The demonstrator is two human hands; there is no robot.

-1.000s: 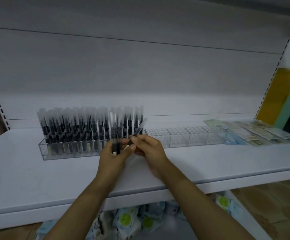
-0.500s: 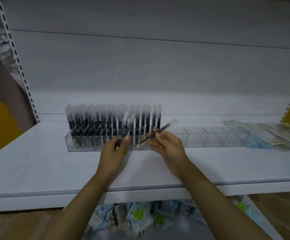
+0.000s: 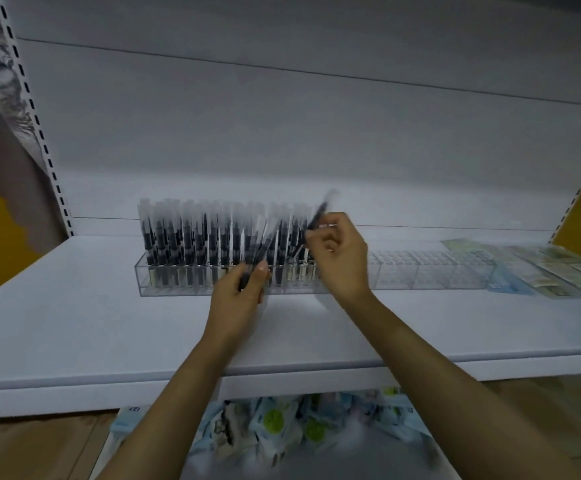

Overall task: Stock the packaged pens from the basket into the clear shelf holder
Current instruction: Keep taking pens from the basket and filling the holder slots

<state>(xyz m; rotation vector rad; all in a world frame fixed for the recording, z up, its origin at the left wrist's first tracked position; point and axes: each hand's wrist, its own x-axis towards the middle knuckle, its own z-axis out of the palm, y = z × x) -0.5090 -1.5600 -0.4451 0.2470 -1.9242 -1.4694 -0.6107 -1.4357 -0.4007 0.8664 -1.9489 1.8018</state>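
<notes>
Above the long clear plastic shelf holder (image 3: 438, 276), the right hand (image 3: 341, 259) pinches one black sleeved pen (image 3: 319, 214), probably due upright into a free slot; the left hand (image 3: 236, 301) grips spare pens (image 3: 260, 252).

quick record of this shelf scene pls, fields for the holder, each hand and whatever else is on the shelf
clear holder: left part filled with upright pens, right part empty
left hand: grips a bundle of packaged pens in front of it
right hand: pinches a single pen, tilted, by the last filled row
shelf: flat packets at its right end
</notes>
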